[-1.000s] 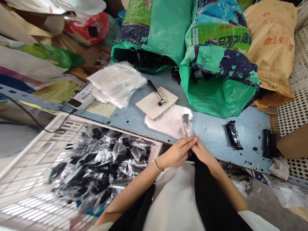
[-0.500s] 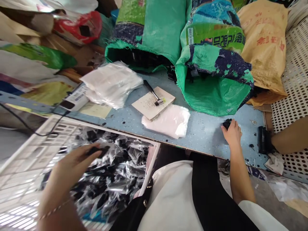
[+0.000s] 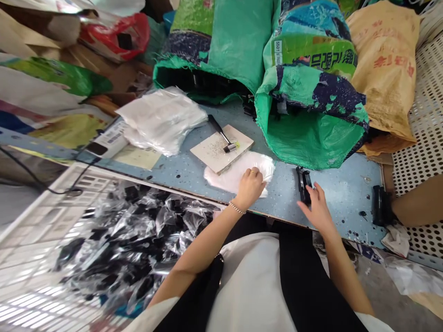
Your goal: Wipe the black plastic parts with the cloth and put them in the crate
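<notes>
My left hand (image 3: 249, 188) is on a stack of thin clear plastic bags (image 3: 221, 179) at the bench's front edge. Its fingers are curled down and closed on the top of the stack; the fingertips are partly hidden. My right hand (image 3: 317, 208) is open, thumb and fingers apart, just beside a long black plastic part (image 3: 304, 185) lying on the bench. Whether a fingertip touches that part is hard to tell.
A small hammer (image 3: 221, 133) rests on a pale board (image 3: 207, 150). Behind stand green woven sacks (image 3: 311, 138) with black parts inside. More bags (image 3: 162, 120) lie left. A white crate (image 3: 41, 203) holds many bagged black parts. Another black part (image 3: 379, 205) sits at right.
My left hand has left the crate, where it held a dark part, and come to the bags. My right hand has moved left and let go of the black part, now lying on the bench.
</notes>
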The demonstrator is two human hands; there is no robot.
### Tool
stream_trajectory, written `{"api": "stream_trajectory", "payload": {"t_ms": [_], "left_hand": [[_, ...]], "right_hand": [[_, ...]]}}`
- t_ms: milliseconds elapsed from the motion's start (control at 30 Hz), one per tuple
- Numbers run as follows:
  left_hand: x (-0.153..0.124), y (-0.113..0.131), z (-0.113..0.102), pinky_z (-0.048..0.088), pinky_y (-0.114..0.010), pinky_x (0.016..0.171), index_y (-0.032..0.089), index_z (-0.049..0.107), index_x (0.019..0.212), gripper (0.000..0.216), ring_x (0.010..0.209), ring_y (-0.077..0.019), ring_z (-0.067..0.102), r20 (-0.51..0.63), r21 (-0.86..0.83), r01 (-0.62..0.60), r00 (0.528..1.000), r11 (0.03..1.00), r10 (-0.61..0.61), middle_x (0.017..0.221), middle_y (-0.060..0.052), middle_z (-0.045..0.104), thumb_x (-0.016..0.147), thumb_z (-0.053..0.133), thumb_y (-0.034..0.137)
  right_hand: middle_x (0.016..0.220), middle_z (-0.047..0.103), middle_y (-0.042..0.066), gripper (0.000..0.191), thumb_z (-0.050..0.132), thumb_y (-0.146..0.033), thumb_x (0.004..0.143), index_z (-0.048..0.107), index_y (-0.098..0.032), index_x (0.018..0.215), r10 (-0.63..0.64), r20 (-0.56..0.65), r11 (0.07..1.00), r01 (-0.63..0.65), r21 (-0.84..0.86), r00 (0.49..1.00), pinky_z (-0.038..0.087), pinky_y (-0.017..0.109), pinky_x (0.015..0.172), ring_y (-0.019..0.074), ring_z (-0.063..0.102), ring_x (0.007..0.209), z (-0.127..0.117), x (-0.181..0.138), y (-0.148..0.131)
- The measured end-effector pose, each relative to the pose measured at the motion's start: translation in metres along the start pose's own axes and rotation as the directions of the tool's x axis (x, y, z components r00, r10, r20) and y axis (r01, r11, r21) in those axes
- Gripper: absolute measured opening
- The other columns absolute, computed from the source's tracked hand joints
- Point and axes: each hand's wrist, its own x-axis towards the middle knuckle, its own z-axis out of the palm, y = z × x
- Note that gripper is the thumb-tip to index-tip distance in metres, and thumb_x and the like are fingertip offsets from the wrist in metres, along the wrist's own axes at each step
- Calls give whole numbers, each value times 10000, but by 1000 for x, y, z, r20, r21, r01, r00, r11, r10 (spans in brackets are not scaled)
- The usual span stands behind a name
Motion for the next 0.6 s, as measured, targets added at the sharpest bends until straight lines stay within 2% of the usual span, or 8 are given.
{"api": "stream_trajectory", "payload": {"t_ms": [100, 167, 200, 233, 300, 400, 500, 600], "left_hand": [[4, -10, 11, 552, -454, 927, 147, 649, 826, 149, 1007, -295, 654, 34, -21, 48, 998, 999, -47, 1021, -173, 681, 913, 533, 114], [3, -22, 8, 563, -409, 902, 174, 630, 767, 187, 969, -256, 668, 26, -153, 66, 998, 986, -63, 992, -134, 694, 905, 523, 107], [3, -27, 6, 567, -391, 887, 185, 616, 732, 194, 949, -239, 673, 17, -219, 74, 997, 973, -72, 978, -115, 698, 894, 537, 113], [3, -30, 5, 569, -379, 873, 192, 603, 701, 200, 932, -226, 676, 5, -275, 80, 997, 958, -82, 967, -99, 700, 882, 553, 122], [3, -34, 3, 571, -369, 849, 195, 591, 667, 204, 902, -211, 677, -25, -343, 81, 995, 936, -96, 947, -83, 700, 862, 580, 137], [0, -32, 1, 580, -340, 788, 191, 602, 696, 166, 853, -190, 670, -96, -367, 45, 992, 929, -86, 946, -81, 696, 852, 593, 138], [-9, -28, -5, 589, -333, 797, 186, 637, 831, 140, 902, -192, 666, -167, -257, -48, 986, 965, 4, 1046, -96, 691, 865, 544, 88], [-19, -25, -15, 581, -438, 891, 161, 680, 974, 274, 1017, -270, 656, -98, 19, -124, 987, 992, 125, 1179, -157, 691, 890, 458, 24]], "right_hand": [[1421, 523, 267, 709, 607, -415, 849, 493, -91, 1470, 218, -113, 975, -210, 78, 969, 393, 658, 1111, 435, 486, 1342, 7, -1, -2], [1332, 610, 222, 663, 638, -415, 807, 564, -126, 1399, 353, -48, 895, -322, 310, 934, 442, 623, 1073, 407, 567, 1250, 6, 0, -6], [1307, 641, 191, 627, 654, -416, 789, 598, -151, 1355, 384, 50, 804, -361, 473, 922, 491, 577, 1032, 380, 609, 1195, 6, 1, -10], [1281, 669, 165, 586, 664, -415, 778, 628, -168, 1308, 368, 188, 665, -399, 632, 911, 543, 517, 967, 346, 651, 1129, 6, 2, -15], [1218, 717, 141, 492, 647, -404, 791, 666, -171, 1224, 194, 472, 293, -510, 808, 860, 599, 387, 800, 278, 710, 984, 10, 5, -29], [1150, 754, 146, 379, 604, -361, 846, 677, -146, 1149, -97, 704, -134, -710, 692, 704, 594, 254, 636, 202, 736, 854, 27, 8, -50], [1146, 761, 123, 329, 587, -297, 865, 649, -151, 1153, -174, 783, -341, -782, 521, 597, 602, 193, 613, 159, 734, 843, 45, 8, -58], [1156, 753, 118, 386, 575, -283, 852, 605, -144, 1211, -206, 807, -450, -786, 424, 553, 613, 175, 622, 144, 721, 857, 52, 8, -56]]}}
